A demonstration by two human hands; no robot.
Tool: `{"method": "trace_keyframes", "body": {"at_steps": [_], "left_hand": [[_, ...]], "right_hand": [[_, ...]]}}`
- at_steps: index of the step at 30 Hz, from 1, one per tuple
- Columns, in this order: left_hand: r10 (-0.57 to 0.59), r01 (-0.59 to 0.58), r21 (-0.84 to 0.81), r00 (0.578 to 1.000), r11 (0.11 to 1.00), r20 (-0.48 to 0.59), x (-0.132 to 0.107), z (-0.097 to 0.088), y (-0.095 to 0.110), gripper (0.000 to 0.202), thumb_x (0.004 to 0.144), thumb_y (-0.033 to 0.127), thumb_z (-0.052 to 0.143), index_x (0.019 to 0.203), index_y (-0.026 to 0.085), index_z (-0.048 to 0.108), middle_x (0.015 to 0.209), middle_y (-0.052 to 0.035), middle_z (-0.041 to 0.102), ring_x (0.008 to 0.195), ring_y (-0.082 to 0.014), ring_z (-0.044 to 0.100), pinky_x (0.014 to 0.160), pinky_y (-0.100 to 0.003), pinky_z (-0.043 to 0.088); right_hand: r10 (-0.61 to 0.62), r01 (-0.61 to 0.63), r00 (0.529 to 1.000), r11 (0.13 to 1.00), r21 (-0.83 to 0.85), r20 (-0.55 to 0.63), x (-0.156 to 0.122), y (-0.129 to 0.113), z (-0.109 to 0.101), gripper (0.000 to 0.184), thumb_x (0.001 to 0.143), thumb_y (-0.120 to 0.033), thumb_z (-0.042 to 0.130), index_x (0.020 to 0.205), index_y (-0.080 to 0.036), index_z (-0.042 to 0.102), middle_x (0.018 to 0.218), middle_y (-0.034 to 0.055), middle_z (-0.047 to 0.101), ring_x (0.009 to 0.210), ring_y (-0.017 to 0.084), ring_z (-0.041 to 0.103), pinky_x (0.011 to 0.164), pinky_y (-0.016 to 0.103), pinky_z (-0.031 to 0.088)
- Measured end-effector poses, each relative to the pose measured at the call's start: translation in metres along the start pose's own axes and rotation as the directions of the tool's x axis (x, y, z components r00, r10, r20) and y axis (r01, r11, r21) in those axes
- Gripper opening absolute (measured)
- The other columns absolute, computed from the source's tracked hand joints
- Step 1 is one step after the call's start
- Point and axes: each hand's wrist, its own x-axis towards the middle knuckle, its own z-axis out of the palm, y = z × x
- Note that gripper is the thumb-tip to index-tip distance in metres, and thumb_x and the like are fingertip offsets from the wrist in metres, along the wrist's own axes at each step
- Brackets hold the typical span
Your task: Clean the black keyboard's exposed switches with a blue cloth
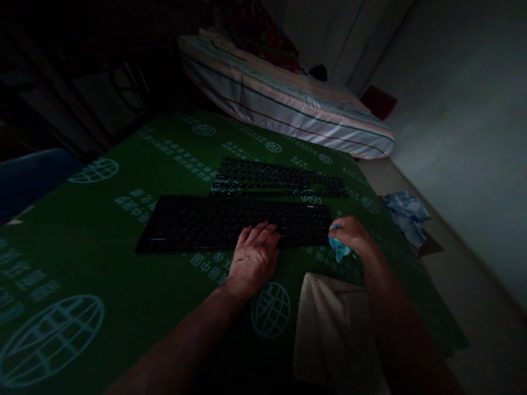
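Note:
A black keyboard base [177, 225] lies across the green board, its key area a grid of small studs that look bare of caps. My left hand [256, 249] rests on its front edge right of the middle, fingers stretched out flat and open. At the keyboard's right end, my right hand [352, 233] is closed around a bunched light-blue cloth [340, 249], pressed near the number pad. Behind the keyboard, loose black keycaps [263, 174] are laid out in rows on the board.
The green printed board [135, 307] spreads under everything. A beige cloth [329, 329] lies near my right forearm. Beyond the board stands a bed with a striped sheet [288, 109]. Crumpled light-blue material [407, 214] lies on the floor by the white wall [465, 137].

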Motion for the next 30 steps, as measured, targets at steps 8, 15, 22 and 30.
{"method": "trace_keyframes", "body": {"at_steps": [8,15,22,30], "left_hand": [[-0.021,0.021,-0.023,1.000,1.000,0.007,0.000,0.001,0.001,0.027,0.084,0.020,0.052,0.109,0.019,0.062,0.126,-0.0059,0.059,0.119,-0.0256,0.049,0.103,-0.047,0.034],[-0.014,0.015,-0.010,1.000,1.000,0.009,-0.001,0.001,0.001,0.028,0.084,0.019,0.053,0.110,0.019,0.062,0.126,-0.0053,0.058,0.121,-0.0251,0.048,0.103,-0.047,0.034],[-0.020,0.020,-0.017,1.000,1.000,0.010,-0.001,0.002,0.000,0.027,0.084,0.020,0.052,0.110,0.019,0.062,0.127,-0.0054,0.058,0.121,-0.0253,0.048,0.104,-0.047,0.033],[-0.008,0.008,-0.009,1.000,1.000,0.003,-0.001,0.002,-0.002,0.029,0.084,0.020,0.053,0.111,0.019,0.062,0.126,-0.0066,0.059,0.120,-0.0264,0.049,0.102,-0.047,0.035]], "right_hand": [[0.042,-0.042,0.999,0.998,-0.038,-0.011,0.005,0.002,0.001,0.013,0.059,-0.015,0.056,0.064,-0.015,0.067,0.048,-0.0024,0.055,0.046,0.010,0.052,0.044,0.019,0.036],[0.036,-0.036,0.999,0.997,-0.075,-0.007,0.005,0.002,0.004,0.011,0.057,-0.015,0.056,0.060,-0.014,0.067,0.047,-0.0012,0.055,0.044,0.009,0.050,0.043,0.019,0.033],[0.052,-0.058,0.996,0.995,-0.076,-0.078,0.007,0.005,0.007,0.012,0.061,-0.017,0.057,0.063,-0.015,0.069,0.050,0.0004,0.058,0.046,0.010,0.052,0.043,0.018,0.033],[0.082,-0.099,0.986,0.989,-0.110,-0.147,0.012,-0.002,0.008,0.014,0.063,-0.020,0.058,0.066,-0.015,0.071,0.058,0.0036,0.065,0.053,0.013,0.060,0.046,0.019,0.036]]}}
